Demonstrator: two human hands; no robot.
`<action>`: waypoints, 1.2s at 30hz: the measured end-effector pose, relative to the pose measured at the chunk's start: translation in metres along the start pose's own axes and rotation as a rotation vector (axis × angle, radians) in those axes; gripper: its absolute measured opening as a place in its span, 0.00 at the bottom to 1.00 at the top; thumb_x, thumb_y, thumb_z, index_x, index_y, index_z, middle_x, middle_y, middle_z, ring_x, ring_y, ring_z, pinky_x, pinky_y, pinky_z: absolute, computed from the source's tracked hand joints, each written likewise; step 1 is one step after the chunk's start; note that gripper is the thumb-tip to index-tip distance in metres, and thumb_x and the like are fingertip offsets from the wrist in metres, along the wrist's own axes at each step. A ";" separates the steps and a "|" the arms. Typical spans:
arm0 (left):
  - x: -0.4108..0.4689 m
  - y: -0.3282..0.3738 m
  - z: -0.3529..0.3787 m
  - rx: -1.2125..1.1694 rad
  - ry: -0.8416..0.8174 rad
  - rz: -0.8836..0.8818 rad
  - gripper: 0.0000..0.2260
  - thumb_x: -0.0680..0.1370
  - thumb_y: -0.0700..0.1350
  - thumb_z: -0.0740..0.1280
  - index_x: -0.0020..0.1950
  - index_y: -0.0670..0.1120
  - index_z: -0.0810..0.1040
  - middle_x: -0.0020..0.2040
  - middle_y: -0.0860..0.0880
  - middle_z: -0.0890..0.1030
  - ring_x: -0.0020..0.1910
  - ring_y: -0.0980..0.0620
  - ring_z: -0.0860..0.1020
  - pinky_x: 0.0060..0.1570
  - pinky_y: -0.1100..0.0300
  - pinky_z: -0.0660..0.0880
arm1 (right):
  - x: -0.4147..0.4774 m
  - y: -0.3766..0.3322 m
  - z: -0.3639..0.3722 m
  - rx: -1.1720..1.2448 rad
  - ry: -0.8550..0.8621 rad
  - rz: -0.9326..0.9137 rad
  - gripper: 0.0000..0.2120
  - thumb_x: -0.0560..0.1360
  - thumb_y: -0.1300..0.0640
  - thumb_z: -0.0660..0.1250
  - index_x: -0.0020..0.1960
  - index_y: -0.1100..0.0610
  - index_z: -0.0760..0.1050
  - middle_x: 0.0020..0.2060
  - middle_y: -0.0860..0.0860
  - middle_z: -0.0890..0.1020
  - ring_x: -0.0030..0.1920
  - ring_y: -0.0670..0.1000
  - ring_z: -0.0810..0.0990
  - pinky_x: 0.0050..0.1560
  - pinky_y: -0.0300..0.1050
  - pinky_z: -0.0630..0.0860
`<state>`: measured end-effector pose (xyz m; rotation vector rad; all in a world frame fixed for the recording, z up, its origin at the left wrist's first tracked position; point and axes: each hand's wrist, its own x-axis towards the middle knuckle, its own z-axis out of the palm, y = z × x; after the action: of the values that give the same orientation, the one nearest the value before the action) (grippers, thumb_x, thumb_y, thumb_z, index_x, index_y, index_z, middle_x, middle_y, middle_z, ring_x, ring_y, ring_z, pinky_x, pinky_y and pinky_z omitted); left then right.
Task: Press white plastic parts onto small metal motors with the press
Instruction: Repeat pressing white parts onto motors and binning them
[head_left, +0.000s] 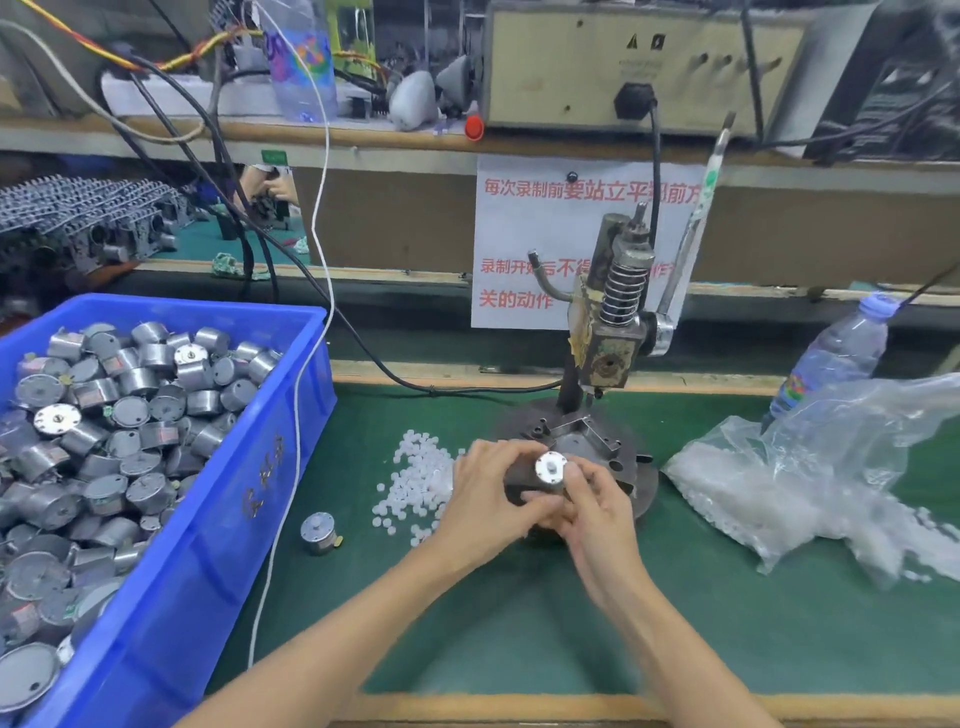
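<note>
A small round metal motor (550, 466) is held face up in front of the press base (582, 447). My left hand (488, 493) grips its side and my right hand (592, 504) pinches it from the right, thumb near the shaft. The hand press (618, 312) stands behind, with its lever (696, 228) raised. Several small white plastic parts (415, 478) lie in a loose pile left of the press. One single motor (318, 532) lies on the green mat (519, 623).
A blue bin (218, 519) full of motors (104, 431) fills the left. A clear plastic bag (831, 488) of white parts lies at the right, with a water bottle (831, 358) behind it. A white cord (291, 467) hangs over the bin's edge.
</note>
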<state>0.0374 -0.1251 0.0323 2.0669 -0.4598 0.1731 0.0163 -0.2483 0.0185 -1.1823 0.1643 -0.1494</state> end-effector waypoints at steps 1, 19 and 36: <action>0.009 0.003 0.007 0.023 0.021 0.006 0.14 0.69 0.50 0.73 0.53 0.57 0.76 0.47 0.69 0.74 0.53 0.66 0.66 0.57 0.59 0.64 | 0.003 -0.005 0.000 0.016 0.018 0.017 0.07 0.80 0.59 0.59 0.55 0.62 0.71 0.45 0.59 0.83 0.39 0.56 0.84 0.34 0.44 0.79; 0.086 -0.015 0.050 0.228 0.056 -0.015 0.18 0.67 0.58 0.74 0.55 0.57 0.80 0.52 0.60 0.78 0.51 0.59 0.68 0.46 0.62 0.53 | 0.109 -0.151 -0.014 -0.478 0.456 -0.589 0.10 0.77 0.62 0.62 0.57 0.56 0.76 0.51 0.50 0.80 0.45 0.39 0.76 0.49 0.33 0.71; 0.087 -0.012 0.050 0.317 0.045 -0.012 0.21 0.68 0.60 0.72 0.57 0.53 0.79 0.53 0.57 0.78 0.49 0.58 0.67 0.44 0.61 0.52 | 0.065 -0.151 -0.010 -0.398 0.253 -0.845 0.11 0.79 0.55 0.57 0.37 0.50 0.66 0.30 0.46 0.69 0.31 0.46 0.65 0.34 0.45 0.63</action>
<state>0.1189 -0.1839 0.0232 2.3698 -0.4126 0.3009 0.0728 -0.3268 0.1515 -1.5697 -0.1022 -1.0496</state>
